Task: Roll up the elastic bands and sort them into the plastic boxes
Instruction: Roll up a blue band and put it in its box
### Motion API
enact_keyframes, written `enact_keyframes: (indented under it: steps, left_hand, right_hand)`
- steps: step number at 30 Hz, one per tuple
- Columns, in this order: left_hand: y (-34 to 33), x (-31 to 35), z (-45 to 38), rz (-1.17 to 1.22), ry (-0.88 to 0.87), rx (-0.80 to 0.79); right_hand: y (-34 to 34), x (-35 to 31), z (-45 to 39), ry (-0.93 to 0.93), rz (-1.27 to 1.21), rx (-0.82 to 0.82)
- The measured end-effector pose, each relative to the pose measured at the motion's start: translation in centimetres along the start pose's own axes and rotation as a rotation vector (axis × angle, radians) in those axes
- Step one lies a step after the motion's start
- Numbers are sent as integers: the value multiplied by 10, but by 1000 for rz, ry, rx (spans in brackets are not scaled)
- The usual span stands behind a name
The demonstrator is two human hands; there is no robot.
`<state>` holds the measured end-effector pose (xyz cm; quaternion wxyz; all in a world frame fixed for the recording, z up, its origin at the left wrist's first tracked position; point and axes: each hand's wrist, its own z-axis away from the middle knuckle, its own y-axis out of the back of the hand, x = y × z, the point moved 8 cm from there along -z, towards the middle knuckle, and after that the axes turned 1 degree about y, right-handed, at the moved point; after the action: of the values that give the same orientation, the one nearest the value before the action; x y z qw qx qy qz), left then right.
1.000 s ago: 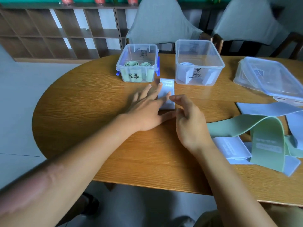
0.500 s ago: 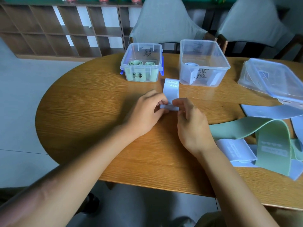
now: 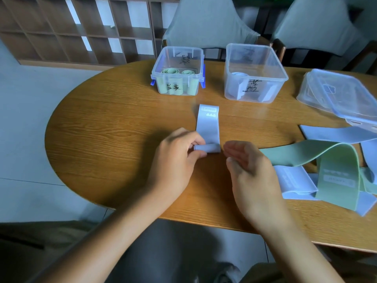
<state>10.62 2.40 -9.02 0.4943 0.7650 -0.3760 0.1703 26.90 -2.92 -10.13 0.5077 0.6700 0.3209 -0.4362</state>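
Left hand [image 3: 179, 158] grasping the rolled near end of a blue band [image 3: 208, 127], unrolled length flat toward the bench's [image 3: 102, 127] far edge. Right hand [image 3: 247, 168] released, just beside the roll, not touching. Two boxes [image 3: 255, 72] by the far edge; loose bands [image 3: 334, 168] heaped near the right edge.

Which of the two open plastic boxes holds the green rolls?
The smaller clear plastic box with blue clips, on the left; the larger clear box beside it holds pale blue bands.
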Motion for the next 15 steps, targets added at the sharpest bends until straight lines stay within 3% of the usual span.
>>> enact_keyframes:
  steps: [9,15]
  left_hand:
    - [5,10,19,7,53,9]
    - [10,4,32,256,357,81]
  right_hand:
    - [2,0,19,3,-78,-8]
    - [0,-7,23,36,-17,23]
